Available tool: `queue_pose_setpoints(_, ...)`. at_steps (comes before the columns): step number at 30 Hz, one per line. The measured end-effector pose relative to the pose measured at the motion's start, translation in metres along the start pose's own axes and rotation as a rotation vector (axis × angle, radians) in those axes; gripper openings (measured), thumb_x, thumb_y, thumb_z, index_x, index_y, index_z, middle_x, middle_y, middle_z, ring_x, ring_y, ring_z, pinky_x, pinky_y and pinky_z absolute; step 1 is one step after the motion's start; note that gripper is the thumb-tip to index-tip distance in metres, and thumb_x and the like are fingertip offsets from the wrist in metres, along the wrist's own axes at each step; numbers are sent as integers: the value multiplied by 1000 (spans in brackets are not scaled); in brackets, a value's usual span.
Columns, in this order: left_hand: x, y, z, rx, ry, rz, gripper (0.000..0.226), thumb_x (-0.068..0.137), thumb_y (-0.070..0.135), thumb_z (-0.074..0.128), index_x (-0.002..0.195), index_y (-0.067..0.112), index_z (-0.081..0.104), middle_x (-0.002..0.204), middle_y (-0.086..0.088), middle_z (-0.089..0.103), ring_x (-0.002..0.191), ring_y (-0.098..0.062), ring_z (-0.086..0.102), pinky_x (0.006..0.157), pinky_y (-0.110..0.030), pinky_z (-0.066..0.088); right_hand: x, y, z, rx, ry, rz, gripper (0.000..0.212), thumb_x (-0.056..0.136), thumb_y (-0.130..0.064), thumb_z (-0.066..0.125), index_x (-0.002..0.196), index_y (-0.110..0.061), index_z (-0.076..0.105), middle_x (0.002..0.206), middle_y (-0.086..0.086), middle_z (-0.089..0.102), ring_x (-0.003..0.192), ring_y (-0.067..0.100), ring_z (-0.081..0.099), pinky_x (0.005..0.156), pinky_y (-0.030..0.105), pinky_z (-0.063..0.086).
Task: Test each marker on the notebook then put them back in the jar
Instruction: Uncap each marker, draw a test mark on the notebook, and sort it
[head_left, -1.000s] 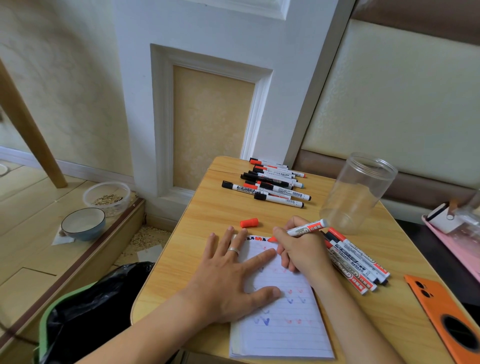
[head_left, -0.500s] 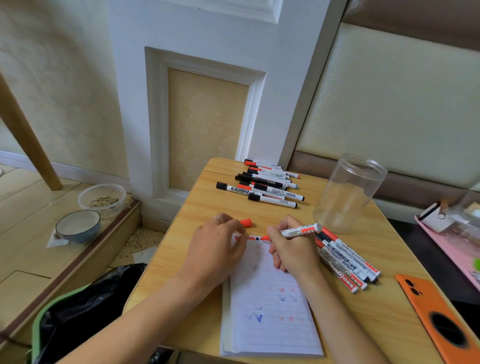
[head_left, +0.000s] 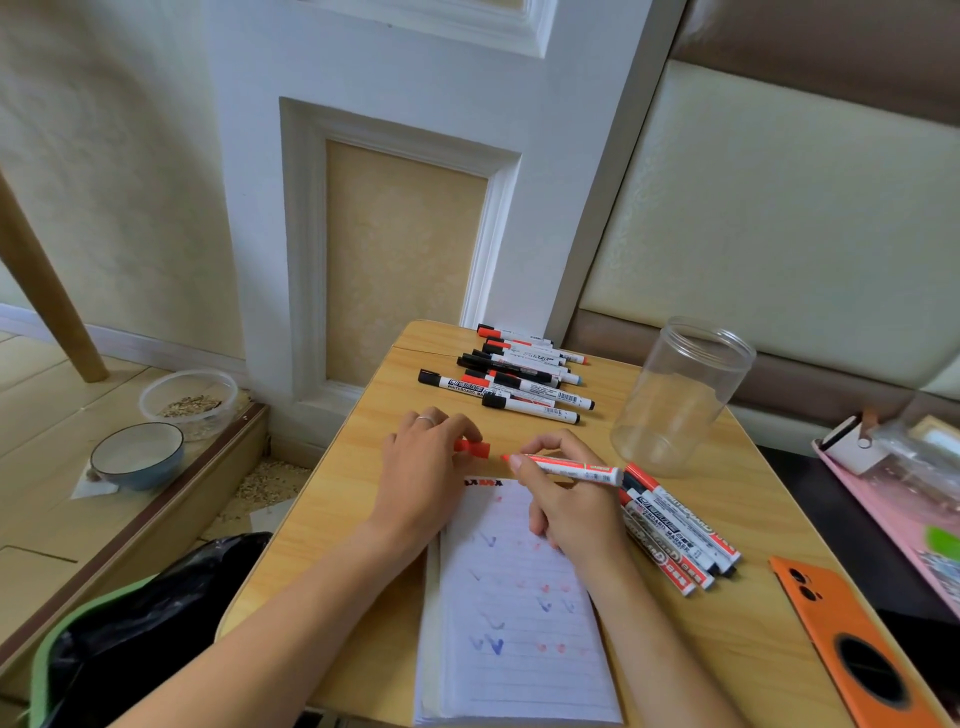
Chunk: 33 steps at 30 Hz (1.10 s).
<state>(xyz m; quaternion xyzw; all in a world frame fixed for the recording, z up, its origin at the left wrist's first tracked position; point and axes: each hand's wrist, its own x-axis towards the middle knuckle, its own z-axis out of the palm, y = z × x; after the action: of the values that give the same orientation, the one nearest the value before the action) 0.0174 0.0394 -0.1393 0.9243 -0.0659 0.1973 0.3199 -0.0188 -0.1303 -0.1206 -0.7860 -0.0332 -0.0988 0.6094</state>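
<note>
My right hand grips an uncapped red marker, its tip pointing left above the top of the lined notebook, which bears red and blue test marks. My left hand pinches the marker's red cap just off the table, a little left of the tip. The clear plastic jar stands empty at the right. Several markers lie in a row at the table's far end. Another pile of markers lies right of the notebook.
An orange phone case lies at the table's right front corner, a pink tray with clutter beyond it. Left of the wooden table are a bin with a black bag, a blue bowl and a clear tub on the floor.
My left hand left the notebook page, moved forward and picked up the red cap. My right hand lifted the marker off the paper and turned it level toward the cap.
</note>
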Motion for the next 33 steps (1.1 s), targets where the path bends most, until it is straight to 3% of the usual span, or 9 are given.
queue_pose_setpoints(6,-7,3,0,-24,66,118,14,97,24,65,106,35,65,104,11,59,99,-13,46,78,-34,28,-1,-1,-1,57,16,-53,9,95,-23,74,93,-28,68,50,17,55,40,23,48,39,22,35)
queue_pose_setpoints(12,-11,5,-4,-106,50,291,17,98,24,63,108,36,60,106,14,58,103,-12,47,89,-43,40,-3,-6,1,147,-67,-78,4,98,-21,71,94,-19,70,56,22,57,37,20,47,37,21,33)
queue_pose_setpoints(17,-12,1,-13,-183,23,364,17,97,31,61,114,34,62,107,14,54,103,-12,46,86,-41,41,-1,-3,-2,335,-132,-18,34,92,-37,47,102,-15,71,84,21,68,42,23,53,38,21,30)
queue_pose_setpoints(20,-15,0,-20,-210,-18,403,23,95,45,56,113,36,67,102,13,53,100,-10,44,83,-34,37,0,-1,-2,316,-165,-1,32,91,-36,49,107,-13,65,79,20,67,43,24,53,38,20,30)
queue_pose_setpoints(26,-23,-7,-32,-196,-16,384,12,96,39,63,108,35,64,101,13,52,98,-8,45,85,-37,43,-1,-4,-3,317,-97,17,46,85,-55,63,108,-14,62,62,16,59,40,21,47,37,19,27)
queue_pose_setpoints(30,-27,-12,-42,-229,-16,380,11,96,29,62,106,31,59,100,15,55,97,-9,50,82,-35,46,2,-3,-3,315,-54,27,28,87,-43,77,95,-20,64,56,13,54,39,20,47,35,18,28)
queue_pose_setpoints(33,-29,-11,-47,-313,-55,400,10,99,23,61,108,25,57,101,15,54,96,-8,52,76,-21,42,1,-1,3,233,-114,-21,17,92,-29,72,88,-15,65,68,21,65,37,22,52,34,20,32)
